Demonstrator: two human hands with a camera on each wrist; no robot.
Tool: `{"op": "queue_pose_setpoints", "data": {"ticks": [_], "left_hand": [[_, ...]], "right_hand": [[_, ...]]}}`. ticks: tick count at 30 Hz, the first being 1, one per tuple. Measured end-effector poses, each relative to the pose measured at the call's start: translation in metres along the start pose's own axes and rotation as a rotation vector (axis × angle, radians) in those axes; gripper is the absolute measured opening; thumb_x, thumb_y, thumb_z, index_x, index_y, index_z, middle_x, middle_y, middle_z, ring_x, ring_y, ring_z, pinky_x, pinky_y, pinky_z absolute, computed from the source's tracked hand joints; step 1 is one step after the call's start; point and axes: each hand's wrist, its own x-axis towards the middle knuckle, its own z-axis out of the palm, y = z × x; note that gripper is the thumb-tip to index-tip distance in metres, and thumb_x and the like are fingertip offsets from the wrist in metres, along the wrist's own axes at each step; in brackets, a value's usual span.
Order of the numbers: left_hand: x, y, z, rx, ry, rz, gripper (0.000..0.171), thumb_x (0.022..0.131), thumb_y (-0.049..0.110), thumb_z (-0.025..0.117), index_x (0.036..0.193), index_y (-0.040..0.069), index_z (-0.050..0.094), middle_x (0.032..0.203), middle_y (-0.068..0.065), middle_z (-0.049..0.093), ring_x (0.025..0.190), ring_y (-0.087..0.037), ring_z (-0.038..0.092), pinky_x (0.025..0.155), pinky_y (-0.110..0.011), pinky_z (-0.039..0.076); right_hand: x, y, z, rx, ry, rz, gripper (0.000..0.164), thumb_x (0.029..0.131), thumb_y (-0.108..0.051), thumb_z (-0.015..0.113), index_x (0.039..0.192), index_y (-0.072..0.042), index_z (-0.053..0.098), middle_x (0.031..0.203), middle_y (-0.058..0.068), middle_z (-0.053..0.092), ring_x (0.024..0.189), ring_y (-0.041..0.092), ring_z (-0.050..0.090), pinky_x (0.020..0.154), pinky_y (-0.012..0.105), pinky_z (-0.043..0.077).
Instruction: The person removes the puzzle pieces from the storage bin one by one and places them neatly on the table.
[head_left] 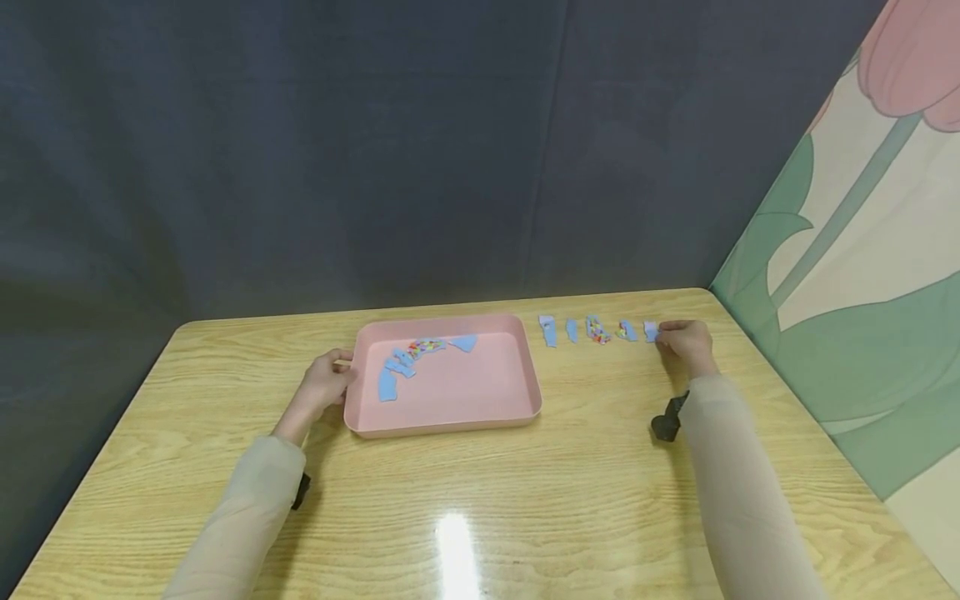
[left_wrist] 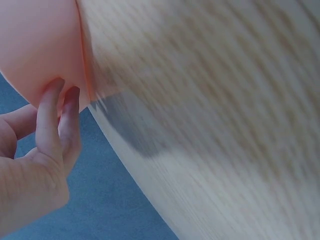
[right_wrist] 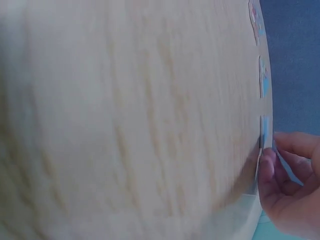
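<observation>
A pink tray (head_left: 450,400) stands on the table with several irregular flat puzzle pieces in it, light blue, one with multicoloured spots (head_left: 426,347). At its left side, my left hand (head_left: 328,380) holds the wall, fingertips against the outside (left_wrist: 42,50) and one digit reaching to the rim. To the right of the tray, more pieces lie in a row, among them a spotted one (head_left: 597,328). My right hand (head_left: 686,340) pinches the edge of the row's rightmost light blue piece (head_left: 649,331). Fingers partly hide that piece (right_wrist: 265,131) in the right wrist view.
The wooden table (head_left: 570,500) has its back edge just behind the row. A dark curtain (head_left: 450,150) hangs behind, and a flowered cloth (head_left: 862,292) covers the right side. Dark wrist cameras (head_left: 667,421) are strapped under the sleeves.
</observation>
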Motion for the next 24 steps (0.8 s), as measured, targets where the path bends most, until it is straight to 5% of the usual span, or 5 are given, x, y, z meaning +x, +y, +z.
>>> {"op": "queue_pose_setpoints", "data": {"ticks": [3,5,8,24], "left_hand": [[0.001,0.000,0.000,0.003,0.007,-0.001,0.044,0.099,0.008,0.040,0.141,-0.007,0.035,0.130,-0.032,0.048,0.108,-0.036,0.059,0.079,-0.036,0.058],[0.001,0.001,0.000,0.007,0.011,0.000,0.044,0.099,0.008,0.040,0.141,-0.007,0.035,0.129,-0.031,0.048,0.107,-0.034,0.060,0.078,-0.035,0.058],[0.002,0.000,0.000,0.005,0.014,0.000,0.044,0.099,0.008,0.041,0.140,-0.006,0.036,0.129,-0.031,0.049,0.106,-0.034,0.060,0.077,-0.034,0.058],[0.002,-0.003,0.001,0.006,0.039,0.018,0.045,0.097,0.006,0.045,0.139,-0.008,0.038,0.131,-0.033,0.050,0.109,-0.038,0.060,0.077,-0.036,0.059]], "right_hand": [[-0.005,-0.008,0.000,-0.024,-0.020,-0.010,0.046,0.094,-0.012,0.048,0.133,0.012,0.046,0.140,0.031,0.044,0.098,0.025,0.059,0.086,0.028,0.052],[-0.009,-0.016,0.002,-0.019,-0.040,-0.021,0.047,0.095,-0.012,0.046,0.135,0.011,0.043,0.145,0.032,0.038,0.121,0.042,0.047,0.102,0.042,0.045],[-0.012,-0.028,0.007,0.020,-0.090,-0.069,0.048,0.096,-0.011,0.044,0.138,0.012,0.038,0.147,0.034,0.032,0.135,0.048,0.030,0.113,0.053,0.031],[-0.036,-0.111,0.087,0.080,-0.292,-0.292,0.041,0.098,-0.010,0.049,0.135,0.006,0.048,0.136,0.026,0.052,0.105,0.027,0.059,0.099,0.043,0.048]]}}
